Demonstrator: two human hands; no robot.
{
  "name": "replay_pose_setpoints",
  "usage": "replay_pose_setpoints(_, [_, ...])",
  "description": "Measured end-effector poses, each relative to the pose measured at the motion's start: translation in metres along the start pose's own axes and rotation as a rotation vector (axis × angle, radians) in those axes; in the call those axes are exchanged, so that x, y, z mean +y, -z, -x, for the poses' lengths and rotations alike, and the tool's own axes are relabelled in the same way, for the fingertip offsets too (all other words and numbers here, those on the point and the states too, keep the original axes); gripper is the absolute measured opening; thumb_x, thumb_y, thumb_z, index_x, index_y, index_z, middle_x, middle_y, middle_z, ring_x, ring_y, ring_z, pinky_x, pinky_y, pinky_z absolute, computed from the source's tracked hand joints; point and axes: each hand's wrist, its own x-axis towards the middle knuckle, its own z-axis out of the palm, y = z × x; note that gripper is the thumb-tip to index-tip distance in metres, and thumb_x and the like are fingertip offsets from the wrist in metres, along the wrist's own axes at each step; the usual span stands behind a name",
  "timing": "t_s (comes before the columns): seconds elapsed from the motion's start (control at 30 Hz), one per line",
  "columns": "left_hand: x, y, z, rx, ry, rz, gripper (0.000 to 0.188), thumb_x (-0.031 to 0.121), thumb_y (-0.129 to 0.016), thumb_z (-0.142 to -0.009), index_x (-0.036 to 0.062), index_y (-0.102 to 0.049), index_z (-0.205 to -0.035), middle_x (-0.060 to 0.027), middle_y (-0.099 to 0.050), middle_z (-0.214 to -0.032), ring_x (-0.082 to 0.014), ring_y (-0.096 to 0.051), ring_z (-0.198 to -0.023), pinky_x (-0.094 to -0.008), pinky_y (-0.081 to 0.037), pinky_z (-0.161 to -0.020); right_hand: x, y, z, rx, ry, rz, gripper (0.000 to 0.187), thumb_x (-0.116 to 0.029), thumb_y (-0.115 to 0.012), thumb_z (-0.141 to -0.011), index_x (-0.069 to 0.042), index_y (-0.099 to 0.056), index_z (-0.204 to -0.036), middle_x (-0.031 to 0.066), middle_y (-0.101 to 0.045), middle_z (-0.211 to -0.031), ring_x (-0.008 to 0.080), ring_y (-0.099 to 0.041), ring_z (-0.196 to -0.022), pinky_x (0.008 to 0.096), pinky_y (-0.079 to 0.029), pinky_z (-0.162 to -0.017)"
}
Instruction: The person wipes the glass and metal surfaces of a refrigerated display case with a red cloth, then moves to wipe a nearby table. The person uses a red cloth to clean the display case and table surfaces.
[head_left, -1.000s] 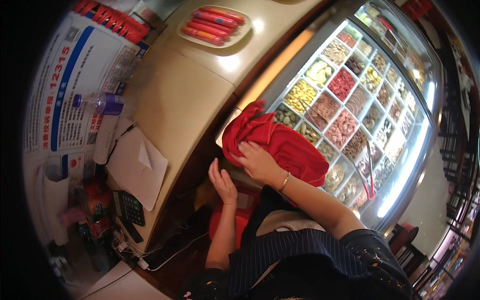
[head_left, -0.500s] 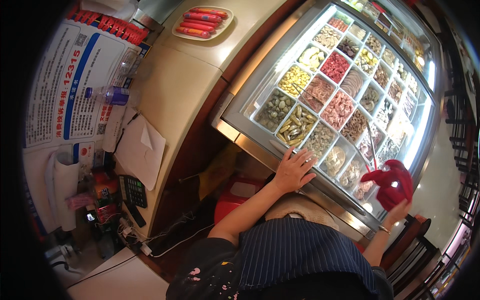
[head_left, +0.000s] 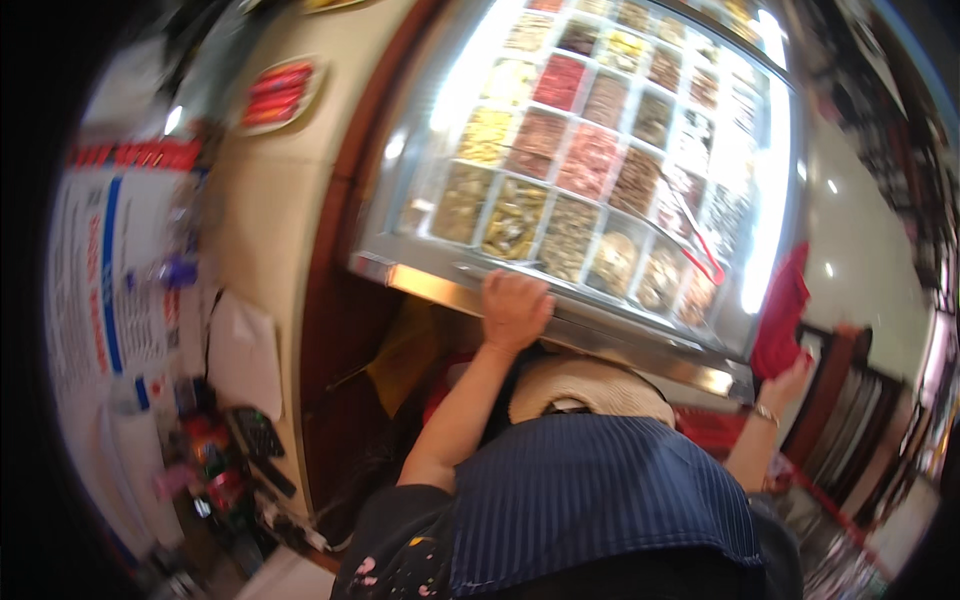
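My left hand [head_left: 517, 308] is curled over the front metal edge of a lit glass display case [head_left: 590, 310]. In my right hand [head_left: 785, 382] I grip a red cloth [head_left: 782, 318], which hangs against the case's right side. Rows of trays under the glass hold sliced meats, yellow kernels, green pieces [head_left: 515, 225] and other foods. Tongs with a red end [head_left: 710, 262] lie over the trays near the right front. The picture is smeared by motion.
A wooden-sided counter [head_left: 265, 200] runs along the left, bearing a plate of red-wrapped sausages [head_left: 278, 95], a sheet of paper [head_left: 245, 355] and a calculator [head_left: 255, 430]. Dark wooden chairs [head_left: 840, 390] stand at the right. A straw-coloured woven item [head_left: 590, 390] is against my front.
My left hand has gone from lying spread on the edge to curling over it. My right hand has carried the red cloth off the glass top to the case's right side. The view has shifted.
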Motion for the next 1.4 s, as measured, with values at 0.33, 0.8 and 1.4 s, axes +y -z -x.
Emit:
replay_pose_setpoints(0.33, [0.005,-0.012,0.000,-0.040,-0.045,-0.036,0.014,0.021,-0.054,-0.083,0.0116,-0.061,-0.090,-0.0054,-0.057,-0.091,-0.0251,-0.052,-0.095,-0.0449,-0.032,-0.098,-0.059,-0.068,0.065,-0.477,0.029,-0.149,0.036,-0.020,-0.052,-0.093,-0.002,-0.050,-0.124,0.0077,-0.058,-0.117,0.0171,-0.056,-0.104,0.0323,-0.046,-0.091])
replay_pose_setpoints(0.8, [-0.005,-0.016,0.008,-0.082,-0.136,-0.177,0.024,0.025,-0.044,-0.090,0.0087,-0.061,-0.095,-0.0091,-0.056,-0.096,-0.0277,-0.050,-0.097,-0.0463,-0.029,-0.099,0.039,-0.034,0.060,-0.374,0.891,1.236,0.043,-0.016,-0.066,-0.069,-0.020,-0.060,-0.111,0.0052,-0.057,-0.106,0.0246,-0.055,-0.091,0.0421,-0.042,-0.074])
replay_pose_setpoints(1.4, [0.029,-0.012,-0.002,-0.061,-0.093,-0.051,0.029,0.025,-0.050,-0.085,0.0035,-0.057,-0.103,-0.0158,-0.055,-0.103,-0.0334,-0.047,-0.103,-0.0463,-0.032,-0.095,0.039,-0.045,0.181,-1.138,0.677,0.768,0.026,-0.028,-0.067,-0.072,-0.008,-0.062,-0.089,0.0169,-0.046,-0.094,0.0333,-0.052,-0.092,0.0408,-0.049,-0.069])
